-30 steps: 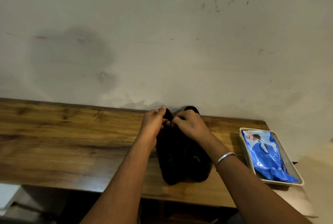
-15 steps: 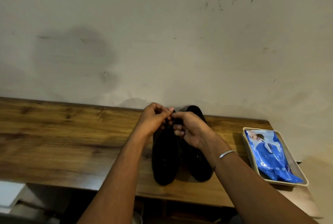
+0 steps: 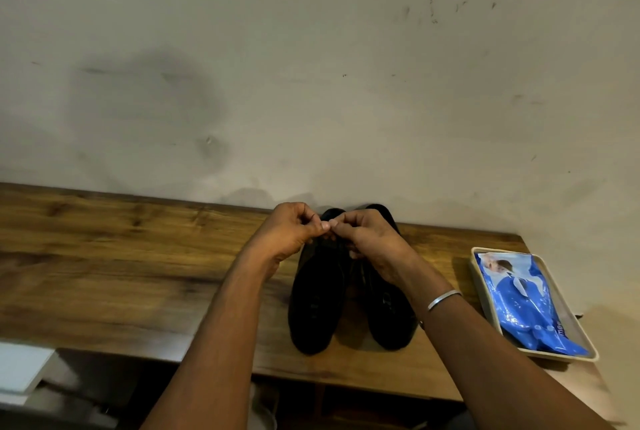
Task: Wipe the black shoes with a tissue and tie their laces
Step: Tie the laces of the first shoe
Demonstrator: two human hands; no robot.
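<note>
Head view: the shoes [image 3: 315, 308] stand paired on the tabletop [image 3: 138, 274]. The left hand [image 3: 287, 232] and right hand [image 3: 374, 246] meet above the left shoe, fingers curled, tips pinching what seem to be its laces, which are too dark to make out. Tying looks underway, with the other shoe probably left to do. No tissue shows. A blue pack [image 3: 526, 305] lies right of the shoes.

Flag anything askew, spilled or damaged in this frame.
Nothing spilled or askew: the black shoes stand side by side on the wooden table, left hand and right hand pinching the laces. Only the wall looks marked: a dark smudge left, scuffs upper right.
</note>
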